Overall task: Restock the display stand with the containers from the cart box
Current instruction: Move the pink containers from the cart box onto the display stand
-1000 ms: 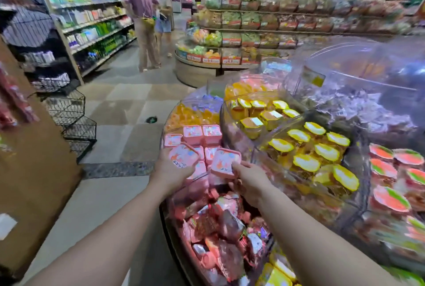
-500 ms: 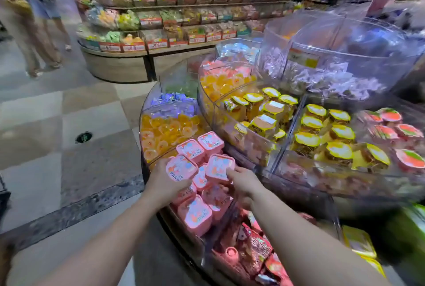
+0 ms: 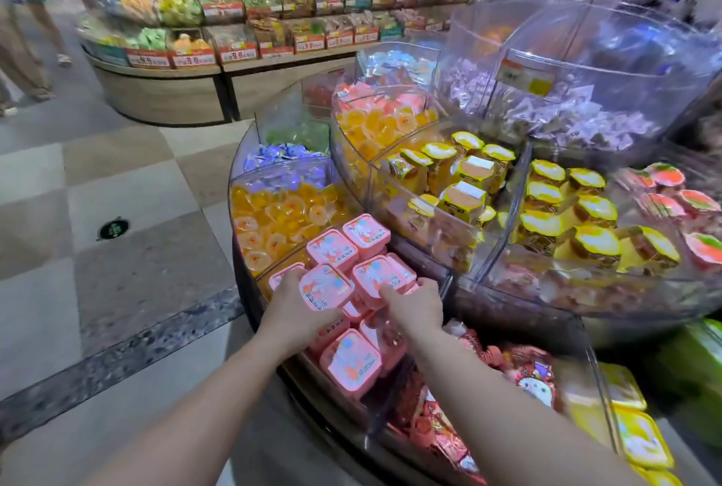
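Both hands have sunk lower into the pink compartment than half a second ago, carrying their tubs down onto the stack as the camera leans nearer the display stand (image 3: 250, 157). At far left, shoppers' legs blur past on the tiled floor (image 3: 117, 180), before a curved shelf (image 3: 164, 90) of bagged sweets. On the stand's left edge sit orange jelly cups (image 3: 273, 216) behind clear dividers. Next comes the left hand (image 3: 291, 309), its grip closed around a pink square container (image 3: 325, 287) whose lid faces up, resting among other pink containers (image 3: 349, 362) already in the compartment. Just beside it, the right hand (image 3: 416, 304) holds a second pink container (image 3: 377, 278), fingers curled at its near edge and the tub touching its neighbours. Further right, yellow-lidded jelly tubs (image 3: 547, 208) fill the upper tier, with red-and-green lidded cups (image 3: 687, 204) at the frame's edge and red snack packets (image 3: 527, 380) below. Judging by the lowered hands, this pair is at the point of being set down, and the compartment looks close to full; the cart box is out of view, so how much stock remains cannot be told.
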Available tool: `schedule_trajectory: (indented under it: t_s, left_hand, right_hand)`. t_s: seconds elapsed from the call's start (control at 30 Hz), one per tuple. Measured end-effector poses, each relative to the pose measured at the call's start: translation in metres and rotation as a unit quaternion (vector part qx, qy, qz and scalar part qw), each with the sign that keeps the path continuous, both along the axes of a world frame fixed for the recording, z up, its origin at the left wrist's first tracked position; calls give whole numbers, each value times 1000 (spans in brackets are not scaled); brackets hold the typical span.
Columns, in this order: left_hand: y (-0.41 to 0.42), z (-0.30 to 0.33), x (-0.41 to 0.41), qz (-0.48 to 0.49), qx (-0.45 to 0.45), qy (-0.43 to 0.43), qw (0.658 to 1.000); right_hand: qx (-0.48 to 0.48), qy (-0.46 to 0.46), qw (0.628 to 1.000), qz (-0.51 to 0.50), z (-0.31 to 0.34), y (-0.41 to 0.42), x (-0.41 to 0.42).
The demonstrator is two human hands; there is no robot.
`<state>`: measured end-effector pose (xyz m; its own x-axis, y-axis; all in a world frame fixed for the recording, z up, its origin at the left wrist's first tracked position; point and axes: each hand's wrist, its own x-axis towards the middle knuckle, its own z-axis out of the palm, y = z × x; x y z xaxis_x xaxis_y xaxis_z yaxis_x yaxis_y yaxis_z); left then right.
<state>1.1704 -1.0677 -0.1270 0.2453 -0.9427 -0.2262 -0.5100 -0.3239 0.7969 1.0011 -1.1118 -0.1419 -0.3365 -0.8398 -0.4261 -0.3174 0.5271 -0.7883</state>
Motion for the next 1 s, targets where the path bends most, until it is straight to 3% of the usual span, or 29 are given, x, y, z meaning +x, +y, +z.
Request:
schedule_trajectory:
  t_s: [0.1, 0.17, 0.23, 0.43, 0.57, 0.67, 0.73, 0.8, 0.9, 1.0]
  left_hand:
    - [0, -1, -1, -4, 6, 4, 1000]
    - [0, -2, -1, -8, 4, 4, 1000]
    - [0, -2, -1, -12, 2, 10, 1000]
    - [-2, -1, -4, -23, 4, 12, 1000]
    - [-3, -1, -9, -25, -5, 0, 1000]
    - [-4, -3, -12, -29, 0, 9, 1000]
    - [-6, -4, -13, -30, -5, 11, 999]
    - [-7, -3, -17, -34, -15, 13, 999]
    - [-11, -1, -23, -34, -42, 15, 998]
    - [-12, -4, -26, -28, -44, 36, 998]
  right_hand:
    - [70, -66, 995, 19, -15, -3, 8]
    - [68, -155, 985, -13, -17, -5, 8]
    - [37, -173, 984, -37, -18, -8, 7]
    - [-28, -67, 997, -5, -11, -29, -4]
    - [-10, -65, 997, 31, -12, -34, -8]
    - [-13, -101, 995, 1, -14, -27, -4]
    - [-45, -52, 997, -26, -9, -19, -3]
    - [-49, -35, 998, 9, 3, -9, 0]
    - [25, -157, 980, 121, 18, 10, 6]
    - [26, -207, 969, 129, 22, 17, 6]
